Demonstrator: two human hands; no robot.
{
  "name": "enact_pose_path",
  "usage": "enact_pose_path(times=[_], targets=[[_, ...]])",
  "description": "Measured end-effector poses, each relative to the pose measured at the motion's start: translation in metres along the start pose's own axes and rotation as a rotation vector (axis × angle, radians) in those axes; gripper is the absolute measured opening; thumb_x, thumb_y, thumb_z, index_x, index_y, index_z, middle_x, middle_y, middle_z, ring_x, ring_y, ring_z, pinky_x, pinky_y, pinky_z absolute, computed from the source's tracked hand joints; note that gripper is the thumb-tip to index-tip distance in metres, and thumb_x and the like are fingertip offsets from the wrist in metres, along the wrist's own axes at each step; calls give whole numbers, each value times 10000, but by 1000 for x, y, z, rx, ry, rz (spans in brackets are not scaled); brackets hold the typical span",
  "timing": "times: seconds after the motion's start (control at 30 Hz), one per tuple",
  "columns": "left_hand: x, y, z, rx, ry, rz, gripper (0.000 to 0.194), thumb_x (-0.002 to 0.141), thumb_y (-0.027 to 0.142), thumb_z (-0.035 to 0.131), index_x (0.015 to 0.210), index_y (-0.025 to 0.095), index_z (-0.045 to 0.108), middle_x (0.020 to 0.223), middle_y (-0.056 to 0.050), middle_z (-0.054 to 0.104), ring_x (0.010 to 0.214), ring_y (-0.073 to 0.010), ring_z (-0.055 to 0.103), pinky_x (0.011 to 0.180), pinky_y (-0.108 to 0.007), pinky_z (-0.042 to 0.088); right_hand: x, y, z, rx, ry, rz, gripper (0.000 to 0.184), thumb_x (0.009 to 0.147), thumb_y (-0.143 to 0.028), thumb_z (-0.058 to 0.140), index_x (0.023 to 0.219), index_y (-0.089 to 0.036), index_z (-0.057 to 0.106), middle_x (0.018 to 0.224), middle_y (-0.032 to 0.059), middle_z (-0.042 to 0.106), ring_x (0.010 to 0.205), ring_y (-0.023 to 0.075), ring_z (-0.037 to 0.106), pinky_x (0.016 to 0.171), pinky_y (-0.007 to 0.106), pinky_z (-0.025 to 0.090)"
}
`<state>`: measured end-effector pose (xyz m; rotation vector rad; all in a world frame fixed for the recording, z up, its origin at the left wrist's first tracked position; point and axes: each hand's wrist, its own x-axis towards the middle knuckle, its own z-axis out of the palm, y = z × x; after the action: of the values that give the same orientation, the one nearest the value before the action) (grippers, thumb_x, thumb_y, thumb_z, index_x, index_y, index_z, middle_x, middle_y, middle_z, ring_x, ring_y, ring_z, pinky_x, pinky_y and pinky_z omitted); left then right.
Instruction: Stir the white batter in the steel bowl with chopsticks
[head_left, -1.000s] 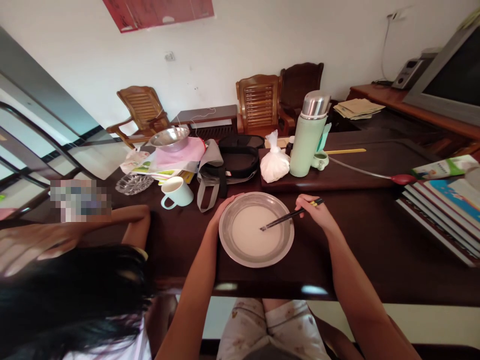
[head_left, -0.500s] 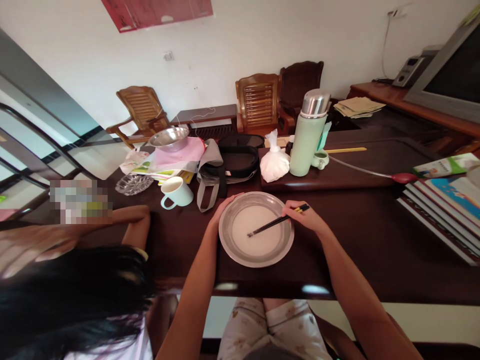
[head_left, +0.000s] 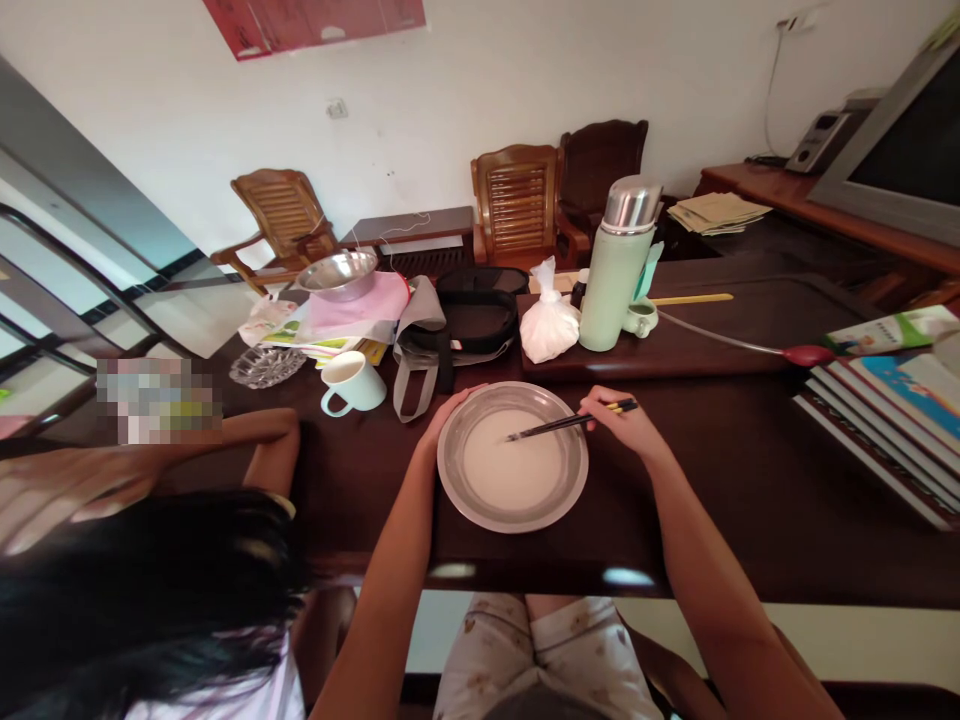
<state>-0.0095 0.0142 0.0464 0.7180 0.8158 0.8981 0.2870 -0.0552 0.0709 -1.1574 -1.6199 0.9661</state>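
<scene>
A round metal basin (head_left: 576, 470) rests on the dark table in front of me, with a milky white liquid (head_left: 510, 475) in it. My left hand (head_left: 444, 418) is curled against the basin's left side and holds it by the rim; some of its fingers are hidden. Black chopsticks (head_left: 551, 426) with gold-marked ends are gripped in my right hand (head_left: 613, 416), just past the basin's right rim. Their whitish tips are over the liquid, left of its middle. Whether they touch it I cannot tell.
Behind the basin stand a tied bag of white powder (head_left: 550, 325), a green thermos (head_left: 616, 275) and a black case (head_left: 480, 322). A white mug (head_left: 354, 384) and a glass dish (head_left: 268, 368) are left. Books (head_left: 885, 440) lie right. Another person's arm (head_left: 262, 440) rests at left.
My right hand has shifted slightly right and drawn the chopsticks with it. Their tips have moved up and a little right over the liquid. The left hand and basin have stayed put.
</scene>
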Motion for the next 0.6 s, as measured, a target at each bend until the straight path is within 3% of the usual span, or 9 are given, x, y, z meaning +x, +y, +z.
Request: enact_pose_path(times=[0.1, 0.27, 0.43, 0.5, 0.6], targets=[[0, 1, 1, 10, 0, 4, 352, 797, 285, 572, 1091, 132, 693, 1097, -73, 686, 1177, -280, 539, 1061, -359, 350, -1, 0, -4, 44, 70, 34, 361, 885, -433, 518, 634, -184, 594, 518, -10, 529, 493, 126, 496, 544, 264, 383], [-2, 2, 3, 9, -4, 0, 321, 805, 290, 566, 1057, 146, 706, 1105, -65, 683, 1194, -282, 525, 1063, -360, 347, 1, -2, 4, 15, -145, 1, 294, 874, -414, 542, 716, -183, 633, 573, -5, 567, 553, 138, 528, 563, 261, 396], [-2, 1, 1, 5, -8, 4, 311, 802, 301, 577, 1041, 158, 714, 1082, -62, 692, 1170, -291, 542, 1063, -373, 346, 0, 1, -3, 33, 71, 22, 343, 886, -425, 525, 652, -184, 598, 500, -15, 525, 502, 127, 495, 559, 263, 385], [-1, 0, 0, 0, -14, 6, 309, 794, 294, 583, 1032, 147, 715, 1082, -69, 691, 1161, -291, 548, 1057, -372, 353, -1, 1, -2, 57, 22, 37, 364, 888, -431, 515, 635, -183, 596, 502, -12, 518, 490, 125, 490, 544, 263, 381], [0, 0, -1, -2, -19, 10, 326, 788, 296, 590, 1042, 130, 707, 1084, -79, 690, 1161, -287, 548, 1052, -363, 357, 0, -1, 4, 45, -151, 31, 311, 875, -423, 535, 705, -180, 628, 557, -8, 557, 528, 132, 517, 544, 256, 392]])
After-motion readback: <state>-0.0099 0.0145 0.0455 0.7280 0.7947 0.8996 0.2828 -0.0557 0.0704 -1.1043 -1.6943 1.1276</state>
